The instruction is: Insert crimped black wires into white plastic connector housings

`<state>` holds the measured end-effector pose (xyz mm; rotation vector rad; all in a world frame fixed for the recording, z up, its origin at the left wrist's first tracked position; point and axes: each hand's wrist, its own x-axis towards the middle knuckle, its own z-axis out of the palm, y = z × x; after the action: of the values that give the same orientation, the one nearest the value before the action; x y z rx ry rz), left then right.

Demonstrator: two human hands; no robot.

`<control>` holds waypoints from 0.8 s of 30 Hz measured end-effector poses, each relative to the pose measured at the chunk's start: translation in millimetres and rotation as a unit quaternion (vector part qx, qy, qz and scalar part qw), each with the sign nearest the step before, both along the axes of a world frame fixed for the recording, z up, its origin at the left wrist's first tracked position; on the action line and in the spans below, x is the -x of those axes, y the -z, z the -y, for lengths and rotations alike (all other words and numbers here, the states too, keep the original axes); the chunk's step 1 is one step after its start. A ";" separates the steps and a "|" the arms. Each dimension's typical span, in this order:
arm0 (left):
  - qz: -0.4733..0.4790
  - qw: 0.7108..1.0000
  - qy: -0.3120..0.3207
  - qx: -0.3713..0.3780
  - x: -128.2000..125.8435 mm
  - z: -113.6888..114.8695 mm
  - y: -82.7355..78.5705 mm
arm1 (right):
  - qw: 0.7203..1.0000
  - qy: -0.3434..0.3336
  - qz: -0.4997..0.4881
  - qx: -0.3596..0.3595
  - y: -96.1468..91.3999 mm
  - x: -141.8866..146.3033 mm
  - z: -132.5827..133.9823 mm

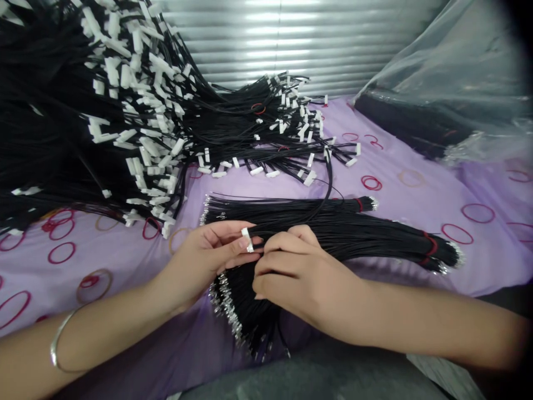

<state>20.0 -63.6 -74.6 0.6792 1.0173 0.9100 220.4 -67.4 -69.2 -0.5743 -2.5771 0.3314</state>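
My left hand (210,253) pinches a small white plastic connector (247,240) between thumb and fingers. Right beside it, my right hand (291,269) is curled closed, its fingertips meeting the connector and a thin black wire I can barely make out. Both hands hover over a bundle of black wires with bare metal terminals (233,311) that hangs toward me. A second bundle (333,222), tied with red bands, stretches to the right behind my hands.
A large heap of black wires fitted with white connectors (137,122) fills the left and back of the purple cloth (400,189). Loose red rubber bands (370,182) lie scattered. A clear plastic bag of wires (441,111) sits back right. A ribbed metal wall stands behind.
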 end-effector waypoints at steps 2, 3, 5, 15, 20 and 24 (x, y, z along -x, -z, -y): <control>-0.007 1.000 0.001 0.004 0.9 -0.1 0.7 | 1.000 -0.008 0.011 -0.008 0.6 -1.3 -0.7; -0.009 1.000 0.002 0.006 0.8 -0.3 0.7 | 1.000 -0.011 0.014 -0.012 0.4 -1.8 -1.1; -0.008 1.000 0.001 0.010 -0.3 -0.5 -0.3 | 0.999 -0.027 0.024 -0.013 -2.5 -2.9 -1.2; -0.009 0.998 -0.067 0.018 -3.1 -0.5 -7.3 | 0.968 -0.087 0.051 0.228 -38.7 -5.4 5.0; 0.008 0.999 -0.048 0.007 0.7 0.6 -2.3 | 0.923 0.065 -0.067 0.372 -25.1 0.7 -21.9; 0.019 0.999 -0.027 0.012 3.6 0.8 0.7 | 0.903 0.149 -0.106 0.388 -20.9 -4.8 -35.8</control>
<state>16.3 -64.4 -75.2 0.6147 1.0142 0.9541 225.2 -31.6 -48.3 -1.1127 -2.0308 1.2534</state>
